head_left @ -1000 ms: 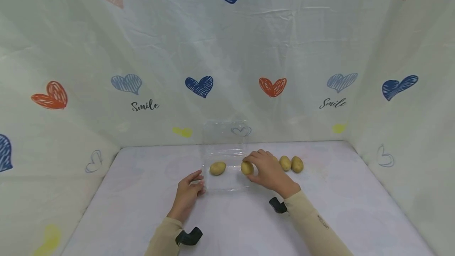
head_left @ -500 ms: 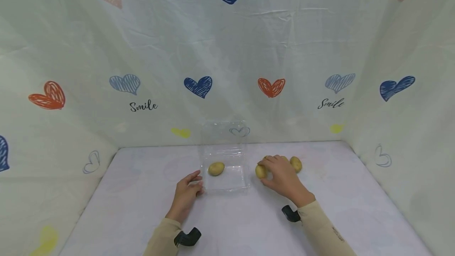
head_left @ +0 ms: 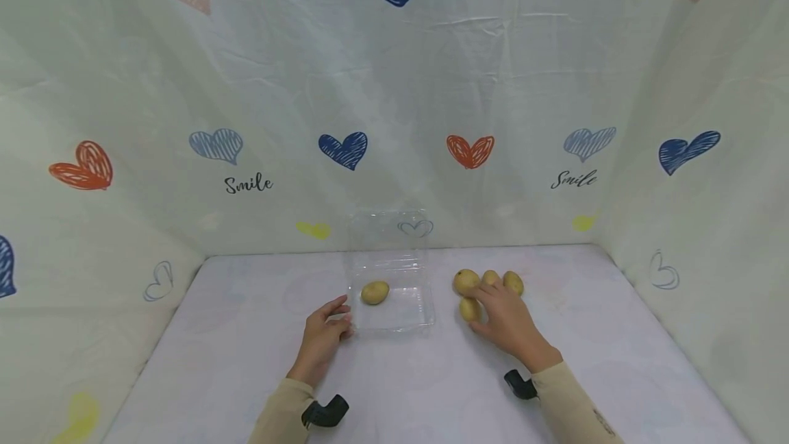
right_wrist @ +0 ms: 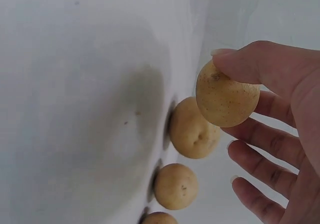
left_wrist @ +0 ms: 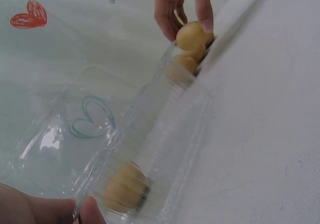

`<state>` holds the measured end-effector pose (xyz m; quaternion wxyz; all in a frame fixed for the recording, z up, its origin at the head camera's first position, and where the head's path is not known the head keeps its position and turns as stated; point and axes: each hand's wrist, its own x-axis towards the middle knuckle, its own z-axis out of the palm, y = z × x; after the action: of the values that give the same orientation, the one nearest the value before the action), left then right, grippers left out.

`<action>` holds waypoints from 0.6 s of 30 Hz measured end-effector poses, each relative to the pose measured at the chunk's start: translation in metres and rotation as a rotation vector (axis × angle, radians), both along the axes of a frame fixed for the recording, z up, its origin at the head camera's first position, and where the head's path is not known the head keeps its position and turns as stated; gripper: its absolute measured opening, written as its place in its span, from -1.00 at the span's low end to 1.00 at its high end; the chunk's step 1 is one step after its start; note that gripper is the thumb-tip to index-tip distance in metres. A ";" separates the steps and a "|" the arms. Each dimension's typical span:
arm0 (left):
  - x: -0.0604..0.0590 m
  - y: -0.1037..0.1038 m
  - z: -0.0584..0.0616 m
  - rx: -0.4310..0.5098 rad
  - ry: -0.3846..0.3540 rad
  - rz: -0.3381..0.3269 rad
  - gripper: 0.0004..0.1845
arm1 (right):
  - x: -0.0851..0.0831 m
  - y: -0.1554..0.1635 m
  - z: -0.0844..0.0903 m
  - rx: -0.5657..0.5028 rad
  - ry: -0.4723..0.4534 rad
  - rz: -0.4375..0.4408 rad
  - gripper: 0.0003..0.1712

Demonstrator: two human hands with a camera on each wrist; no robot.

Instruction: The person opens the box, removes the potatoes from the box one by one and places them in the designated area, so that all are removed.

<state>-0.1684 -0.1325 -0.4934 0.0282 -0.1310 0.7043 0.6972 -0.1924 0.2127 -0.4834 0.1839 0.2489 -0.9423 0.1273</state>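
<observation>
My right hand holds a small yellow potato between thumb and fingers, lifted over the table in the right wrist view. Behind it, a row of three more potatoes lies on the table. A clear plastic clamshell box stands at the middle with its lid raised at the back. One potato rests in the left part of the box. At the box's left side, my left hand pinches the edge between thumb and finger, as the left wrist view shows.
A white cloth covers the table. A white curtain printed with hearts hangs behind and along both sides. Each sleeve carries a dark wrist mount.
My right hand has moved right and slightly nearer, carrying the potato from over the box's right side to in front of the row. My left hand stays at the box.
</observation>
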 end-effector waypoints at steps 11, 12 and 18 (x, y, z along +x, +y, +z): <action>0.000 0.000 0.002 -0.023 -0.004 -0.007 -0.48 | 0.005 0.005 -0.009 0.028 -0.026 -0.032 -0.37; 0.001 0.000 0.002 -0.022 -0.003 -0.005 -0.48 | 0.005 0.006 -0.010 0.029 -0.030 -0.034 -0.37; 0.001 0.001 0.001 -0.018 -0.003 -0.001 -0.48 | 0.002 0.005 -0.015 0.040 -0.038 -0.042 -0.36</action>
<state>-0.1671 -0.1319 -0.4921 0.0287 -0.1319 0.7105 0.6906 -0.1899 0.2182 -0.4982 0.1637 0.2303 -0.9530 0.1092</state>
